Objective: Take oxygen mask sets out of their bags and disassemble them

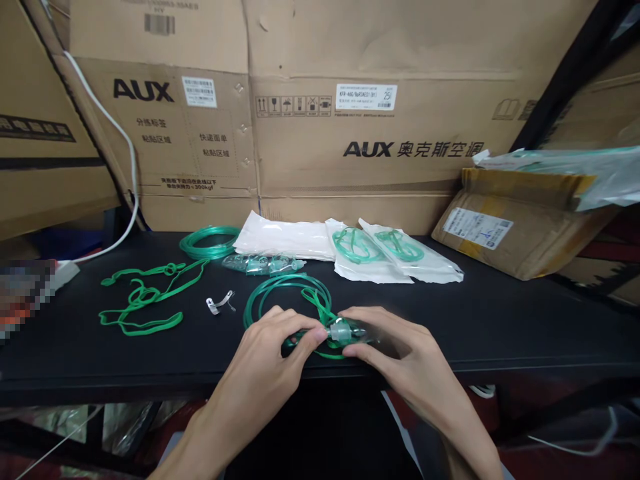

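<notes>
At the front edge of the shelf, my right hand (400,337) is closed around a clear oxygen mask (367,330), thumb and fingers on either side of it. Its pale connector (341,332) points left. My left hand (280,343) pinches the end of the green tubing (287,283) right at that connector; how far the two are joined I cannot tell. Behind the hands the tubing lies in a loose coil. A green elastic strap (317,303) loops up behind the mask and partly under it. My fingers and palms hide part of the mask and tubing.
Loose green straps (145,303) and small metal nose clips (220,303) lie left. Behind are coiled tubing (210,241), several clear masks (265,264), white pouches (290,237) and packaged sets (395,250). A cardboard box (505,227) stands right; large cartons (350,153) wall the back.
</notes>
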